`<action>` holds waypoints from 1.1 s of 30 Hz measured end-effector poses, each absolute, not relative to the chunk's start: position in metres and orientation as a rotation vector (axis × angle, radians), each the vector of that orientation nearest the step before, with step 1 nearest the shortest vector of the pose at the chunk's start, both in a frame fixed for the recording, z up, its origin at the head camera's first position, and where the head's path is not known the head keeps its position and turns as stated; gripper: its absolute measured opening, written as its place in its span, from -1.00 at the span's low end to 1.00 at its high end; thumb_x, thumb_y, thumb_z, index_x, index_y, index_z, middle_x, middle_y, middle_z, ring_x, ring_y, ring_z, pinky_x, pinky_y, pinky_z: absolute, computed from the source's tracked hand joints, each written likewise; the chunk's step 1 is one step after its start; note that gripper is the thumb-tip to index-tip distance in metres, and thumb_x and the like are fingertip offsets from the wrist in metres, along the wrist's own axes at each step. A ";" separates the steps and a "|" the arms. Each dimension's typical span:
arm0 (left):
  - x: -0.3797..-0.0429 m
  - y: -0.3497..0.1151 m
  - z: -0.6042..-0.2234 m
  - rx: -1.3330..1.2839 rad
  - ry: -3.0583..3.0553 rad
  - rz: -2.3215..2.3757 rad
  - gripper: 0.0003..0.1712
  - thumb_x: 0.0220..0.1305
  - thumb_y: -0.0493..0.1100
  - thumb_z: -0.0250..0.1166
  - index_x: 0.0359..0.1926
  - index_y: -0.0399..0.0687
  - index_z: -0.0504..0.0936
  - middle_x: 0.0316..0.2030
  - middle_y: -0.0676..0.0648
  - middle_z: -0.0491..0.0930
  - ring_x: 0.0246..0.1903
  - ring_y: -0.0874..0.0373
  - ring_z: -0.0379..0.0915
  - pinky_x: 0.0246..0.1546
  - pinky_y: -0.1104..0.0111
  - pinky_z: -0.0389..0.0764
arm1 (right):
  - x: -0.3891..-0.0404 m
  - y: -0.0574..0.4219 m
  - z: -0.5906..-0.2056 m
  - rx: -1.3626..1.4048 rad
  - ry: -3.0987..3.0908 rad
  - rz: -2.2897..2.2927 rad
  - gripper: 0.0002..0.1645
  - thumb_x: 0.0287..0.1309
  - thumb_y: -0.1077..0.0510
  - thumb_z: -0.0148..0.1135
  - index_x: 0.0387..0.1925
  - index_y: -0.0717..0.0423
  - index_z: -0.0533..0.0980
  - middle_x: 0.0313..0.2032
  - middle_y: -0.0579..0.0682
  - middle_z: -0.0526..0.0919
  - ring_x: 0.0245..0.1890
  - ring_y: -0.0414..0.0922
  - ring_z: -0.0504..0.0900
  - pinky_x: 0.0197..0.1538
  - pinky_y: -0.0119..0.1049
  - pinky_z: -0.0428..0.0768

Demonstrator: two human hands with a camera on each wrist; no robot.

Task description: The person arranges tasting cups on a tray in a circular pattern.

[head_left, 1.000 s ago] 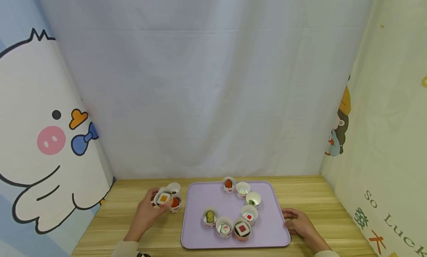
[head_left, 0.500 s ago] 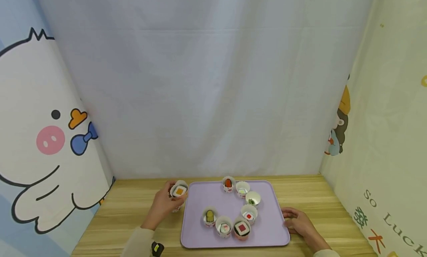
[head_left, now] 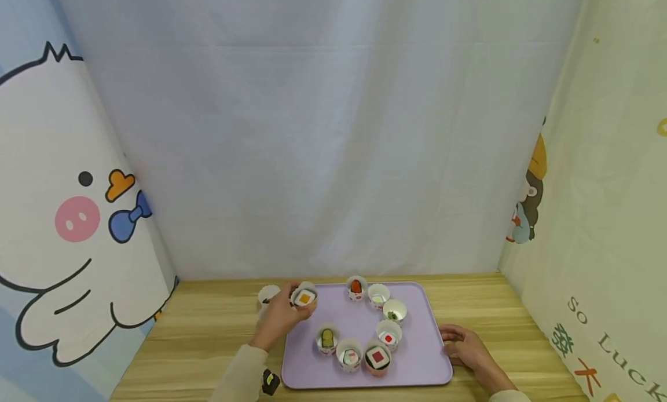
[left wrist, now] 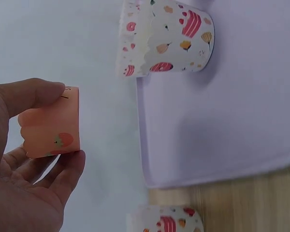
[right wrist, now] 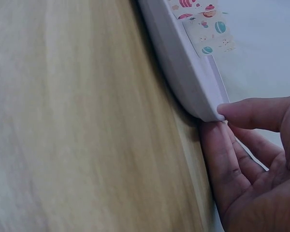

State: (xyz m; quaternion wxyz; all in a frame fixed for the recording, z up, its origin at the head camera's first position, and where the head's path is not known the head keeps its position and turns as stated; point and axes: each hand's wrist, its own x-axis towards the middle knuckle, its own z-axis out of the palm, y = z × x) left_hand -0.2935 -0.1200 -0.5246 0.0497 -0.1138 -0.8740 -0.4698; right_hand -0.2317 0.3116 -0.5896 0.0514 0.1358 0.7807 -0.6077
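My left hand (head_left: 281, 321) grips a peach-coloured paper baking cup (left wrist: 53, 125) with a strawberry print, thumb on one side and fingers on the other. Inside it, the head view shows a white square piece with an orange centre (head_left: 304, 298). The cup hangs over the back left corner of a lilac tray (head_left: 346, 315). At the tray's right edge, my right hand (head_left: 469, 351) pinches the rim, thumb (right wrist: 241, 112) against the top and fingers below. On the tray, patterned paper cups hold small sushi-like pieces, among them a red-centred square (head_left: 377, 357) and a green-yellow piece (head_left: 327, 338).
Left of the tray, a white paper cup (head_left: 268, 294) stands on the wooden table (head_left: 208, 332), partly behind my left hand. Several cups form a curve from the tray's back edge, with a red-topped one (head_left: 356, 288), round to the front. A pale curtain (head_left: 333, 159) hangs behind.
My left hand has carried the peach cup rightward from the table's left side to over the tray's back left corner. The right hand stays at the tray's edge.
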 end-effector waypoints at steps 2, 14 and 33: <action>-0.296 -0.115 -0.526 -0.374 -2.650 -1.443 -0.33 0.07 -0.07 0.46 0.20 -0.09 0.44 -0.03 -0.15 0.62 -0.26 0.15 0.48 -0.35 0.37 0.51 | -0.232 0.312 -0.590 0.405 2.373 -1.853 -0.27 -0.20 0.53 0.20 0.18 0.41 0.43 -0.14 0.11 0.60 -0.31 -0.11 0.61 -0.30 -0.17 0.69; -0.310 -0.087 -0.544 -0.362 -2.680 -1.433 -0.36 -0.01 -0.15 0.48 0.12 -0.14 0.46 -0.03 -0.19 0.61 -0.15 0.04 0.52 -0.19 0.25 0.54 | -0.232 0.313 -0.589 0.408 2.363 -1.864 -0.27 -0.19 0.52 0.21 0.18 0.42 0.43 -0.15 0.09 0.60 -0.31 -0.11 0.61 -0.30 -0.17 0.69; -0.317 -0.070 -0.557 -0.146 -2.806 -1.411 -0.30 -0.14 -0.14 0.46 0.09 -0.21 0.45 -0.07 -0.23 0.60 -0.24 0.04 0.47 -0.27 0.25 0.50 | -0.231 0.314 -0.592 0.370 2.360 -1.867 -0.27 -0.19 0.49 0.20 0.18 0.41 0.42 -0.18 0.04 0.64 -0.31 -0.13 0.60 -0.32 -0.19 0.68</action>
